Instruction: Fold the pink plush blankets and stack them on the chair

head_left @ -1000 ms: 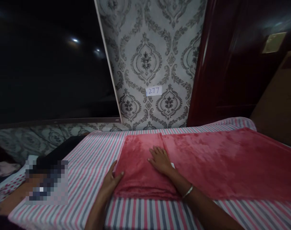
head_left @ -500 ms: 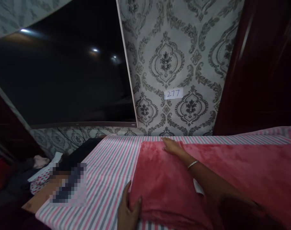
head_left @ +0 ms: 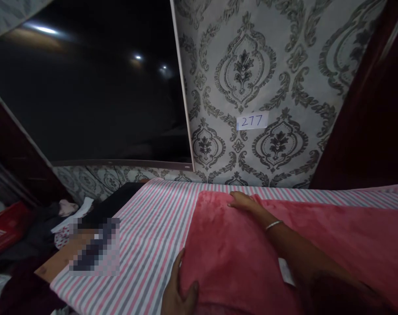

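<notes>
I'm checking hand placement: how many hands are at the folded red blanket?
2: the left hand at the near left edge of the red blanket, the right hand at its far edge.

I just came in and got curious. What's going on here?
A person has both hands at a red blanket on a striped cloth. The left hand is at the blanket's left edge, thumb on top; whether it grips is unclear. The right hand rests, fingers extended, by the far edge. The blanket's left part is folded; the rest lies spread to the right. A white tag shows beside the right forearm.
</notes>
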`<state>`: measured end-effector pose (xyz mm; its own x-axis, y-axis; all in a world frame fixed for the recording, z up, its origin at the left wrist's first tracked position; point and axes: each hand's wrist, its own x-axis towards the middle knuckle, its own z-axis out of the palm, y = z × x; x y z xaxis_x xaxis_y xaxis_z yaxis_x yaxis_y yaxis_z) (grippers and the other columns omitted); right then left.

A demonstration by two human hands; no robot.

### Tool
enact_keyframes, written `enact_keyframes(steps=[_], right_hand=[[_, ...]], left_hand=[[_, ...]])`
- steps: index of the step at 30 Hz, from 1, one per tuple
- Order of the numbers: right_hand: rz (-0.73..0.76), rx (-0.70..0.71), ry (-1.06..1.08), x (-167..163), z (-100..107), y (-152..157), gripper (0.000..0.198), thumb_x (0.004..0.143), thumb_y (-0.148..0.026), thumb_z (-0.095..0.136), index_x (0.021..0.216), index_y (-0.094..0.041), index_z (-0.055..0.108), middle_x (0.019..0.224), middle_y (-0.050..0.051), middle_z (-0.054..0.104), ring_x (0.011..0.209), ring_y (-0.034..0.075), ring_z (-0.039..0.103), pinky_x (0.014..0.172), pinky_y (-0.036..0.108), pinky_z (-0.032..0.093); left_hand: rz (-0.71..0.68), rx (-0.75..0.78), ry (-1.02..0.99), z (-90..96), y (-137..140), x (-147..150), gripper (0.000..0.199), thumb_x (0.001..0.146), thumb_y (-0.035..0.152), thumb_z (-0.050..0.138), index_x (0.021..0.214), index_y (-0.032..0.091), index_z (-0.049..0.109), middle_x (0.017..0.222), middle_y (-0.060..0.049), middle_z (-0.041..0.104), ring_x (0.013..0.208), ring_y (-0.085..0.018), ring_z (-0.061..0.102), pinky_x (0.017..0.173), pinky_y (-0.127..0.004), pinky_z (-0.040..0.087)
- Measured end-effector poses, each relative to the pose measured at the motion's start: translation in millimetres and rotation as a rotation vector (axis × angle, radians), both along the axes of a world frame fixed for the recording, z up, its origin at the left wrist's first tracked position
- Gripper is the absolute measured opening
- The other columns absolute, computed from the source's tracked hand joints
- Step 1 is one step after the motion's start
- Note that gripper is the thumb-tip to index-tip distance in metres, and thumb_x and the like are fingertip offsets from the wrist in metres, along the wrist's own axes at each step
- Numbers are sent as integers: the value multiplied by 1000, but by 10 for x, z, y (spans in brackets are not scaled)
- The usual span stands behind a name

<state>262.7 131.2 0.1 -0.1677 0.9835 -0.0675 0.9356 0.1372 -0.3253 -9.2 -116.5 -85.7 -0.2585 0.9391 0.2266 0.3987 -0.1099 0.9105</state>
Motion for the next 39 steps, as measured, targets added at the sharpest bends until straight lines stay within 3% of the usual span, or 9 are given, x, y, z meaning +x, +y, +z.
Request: enact_keyframes(steps=[5,10,16,21,24,27,31,35,39], right_hand=[[-10,104,59,72,-126,-118,36,91,-30,59,123,-14,63,128,16,66,118,27,61,93,31,43],[-74,343,273,132,-97,-136,22,85,-27,58,104,-16,64,108,11,71,102,25,63,84,31,44],[3,538,425,-104,528,-101,14,80,-32,61,87,-21,58,89,3,68,82,21,59,72,28,42],[29,553,388,-921,942,-53,24,86,-34,61,104,-19,61,104,6,70,94,22,61,82,31,45],[50,442,220,-1416,763,-79,35,92,-32,57,124,-17,60,124,13,66,114,26,59,97,37,42],[105,206,31,-1633,369,-194,57,93,-33,58,147,-20,46,151,15,49,138,31,43,112,49,31],[164,140,-33,-1452,-5,-375,59,101,-45,41,156,-24,36,164,11,29,151,32,23,119,55,17],[146,195,-14,-1000,-84,-538,58,103,-42,35,158,-23,34,165,10,28,152,28,23,120,49,19],[75,184,-43,-443,-231,-779,59,103,-41,33,159,-21,32,164,12,29,151,27,27,120,48,24]], left_hand=[[30,36,-16,82,-63,60,65,83,43,58,143,19,52,150,-9,53,145,-28,41,119,-40,37],[37,68,-108,311,-130,146,61,87,41,58,142,16,53,148,-13,55,140,-28,48,117,-41,40],[130,154,-12,887,-249,-258,59,86,49,60,139,22,56,145,-8,58,139,-28,49,114,-40,43],[289,120,92,1356,-187,-1111,76,73,60,69,140,26,55,140,-6,61,131,-32,55,105,-43,50],[404,57,155,1187,-48,-1491,79,71,64,64,137,22,55,127,-8,67,114,-30,64,97,-42,54],[412,-53,277,712,62,-1692,83,65,70,59,128,16,61,105,-11,71,91,-30,69,84,-48,58],[356,25,544,270,78,-1769,67,77,66,45,112,15,69,115,-18,70,111,-35,65,103,-52,49],[317,128,790,298,74,-1559,58,91,54,39,123,16,68,135,-17,63,125,-35,58,108,-54,46],[-51,250,907,368,186,-929,48,97,37,39,139,24,59,144,-9,60,135,-26,53,112,-49,45]])
